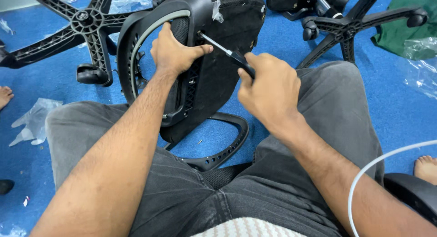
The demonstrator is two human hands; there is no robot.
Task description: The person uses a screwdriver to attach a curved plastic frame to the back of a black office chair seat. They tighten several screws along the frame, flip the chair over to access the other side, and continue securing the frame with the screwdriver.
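Gripping a screwdriver (226,51), the right hand (268,89) is closed tight on its black handle at centre frame. Shaft's long axis runs from handle at 4 o'clock up to tip at 10 o'clock, tip meeting a screw point on the black chair back (214,68), w/ that part standing btwn the person's knees. Left hand (175,52) sits just left of the tip, fingers wrapped round the chair frame edge, thumb pointing toward the shaft; it's the nearer hand to the tip. Two star-shaped wheel bases (86,25) lie on blue carpet (400,114) at 11 and 1 o'clock.
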